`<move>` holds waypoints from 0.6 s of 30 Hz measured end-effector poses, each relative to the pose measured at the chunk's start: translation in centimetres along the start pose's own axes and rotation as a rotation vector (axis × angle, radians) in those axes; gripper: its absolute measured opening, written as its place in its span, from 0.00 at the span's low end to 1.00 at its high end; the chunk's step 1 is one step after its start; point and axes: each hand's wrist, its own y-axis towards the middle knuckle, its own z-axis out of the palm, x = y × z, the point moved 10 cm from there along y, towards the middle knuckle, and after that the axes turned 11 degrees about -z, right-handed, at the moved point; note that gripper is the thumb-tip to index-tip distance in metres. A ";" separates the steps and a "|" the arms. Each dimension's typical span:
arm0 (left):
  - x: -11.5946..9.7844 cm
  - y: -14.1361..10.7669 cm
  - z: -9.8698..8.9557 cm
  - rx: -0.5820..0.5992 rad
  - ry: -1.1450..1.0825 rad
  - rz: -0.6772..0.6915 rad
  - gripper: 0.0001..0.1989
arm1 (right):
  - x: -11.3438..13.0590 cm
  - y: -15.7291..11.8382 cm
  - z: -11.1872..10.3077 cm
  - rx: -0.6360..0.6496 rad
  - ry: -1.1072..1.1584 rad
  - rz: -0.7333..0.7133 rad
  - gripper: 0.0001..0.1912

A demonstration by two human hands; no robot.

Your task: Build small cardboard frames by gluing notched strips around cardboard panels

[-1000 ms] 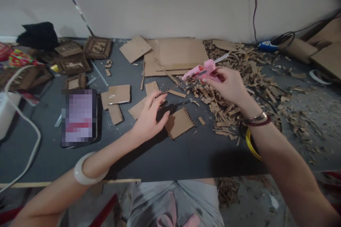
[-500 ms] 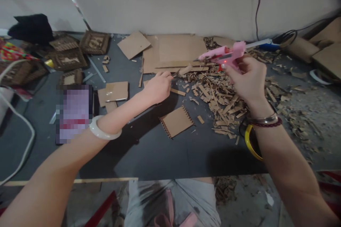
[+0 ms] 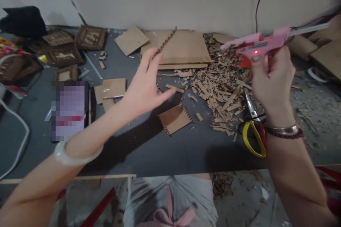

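- R hand point(image 3: 274, 85) is closed round the handle of pink glue gun point(image 3: 271, 44), above the table; its small red light is on, nozzle points to L.
- L hand point(image 3: 145, 85) holds thin corrugated strip point(image 3: 167, 39) btwn fingers, w/ thumb spread apart; strip sticks up at a slant.
- Cardboard square point(image 3: 174, 118) lies on dark table point(image 3: 160, 156), near L hand, w/ ridged edging on 2 sides.
- Cardboard scraps point(image 3: 213, 99) lie in a pile btwn both hands.
- Scissors point(image 3: 250, 104) w/ yellow handle are near R hand.
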 end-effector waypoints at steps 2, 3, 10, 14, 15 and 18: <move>0.0 -3.2 0.6 0.106 -0.039 -0.046 0.47 | -0.1 -1.2 -0.5 -0.005 -0.101 0.109 0.15; 0.0 -4.8 1.2 0.163 -0.045 -0.064 0.51 | 0.0 -1.8 -0.7 -0.015 -0.115 0.159 0.17; 1.7 -9.3 4.2 0.262 -0.061 -0.170 0.54 | 2.8 -4.8 2.1 0.118 0.011 0.177 0.31; 1.1 -8.6 4.2 0.263 -0.093 -0.134 0.51 | 4.4 -5.7 3.6 0.150 0.003 0.130 0.27; 0.9 -8.4 4.1 0.262 -0.102 -0.125 0.51 | 4.8 -5.8 3.8 0.152 -0.013 0.110 0.27; 1.0 -7.9 3.3 0.221 -0.148 -0.129 0.50 | 6.3 -5.8 4.0 0.144 -0.053 0.028 0.22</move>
